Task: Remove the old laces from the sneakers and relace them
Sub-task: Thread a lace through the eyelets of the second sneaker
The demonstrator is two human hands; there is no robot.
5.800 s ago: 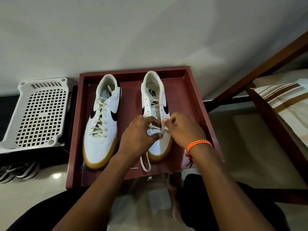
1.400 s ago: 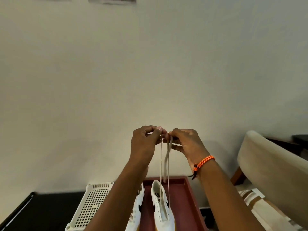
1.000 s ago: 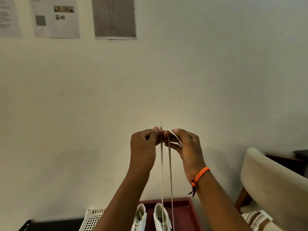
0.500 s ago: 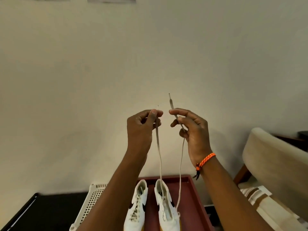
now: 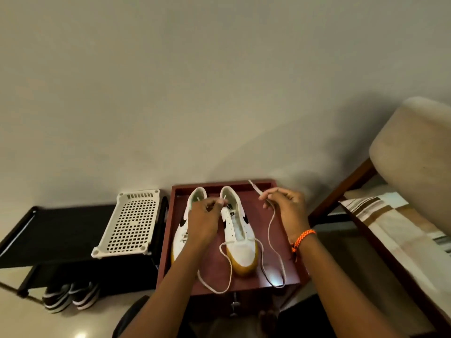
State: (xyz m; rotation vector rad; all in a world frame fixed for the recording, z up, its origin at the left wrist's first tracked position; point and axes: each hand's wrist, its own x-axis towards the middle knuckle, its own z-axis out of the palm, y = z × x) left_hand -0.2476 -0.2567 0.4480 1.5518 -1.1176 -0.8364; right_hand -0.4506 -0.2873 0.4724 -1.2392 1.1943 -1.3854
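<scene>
A dark red tray (image 5: 288,230) sits low in the frame's centre. Two white sneakers (image 5: 240,240) lie side by side on it. A loose lace (image 5: 225,276) trails over its near edge.

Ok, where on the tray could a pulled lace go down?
Bare tray floor lies right of the right sneaker, crossed only by the lace the right hand holds. The front strip carries lace loops. Between the sneakers the left hand crowds it. The white rack top is bare too.
</scene>
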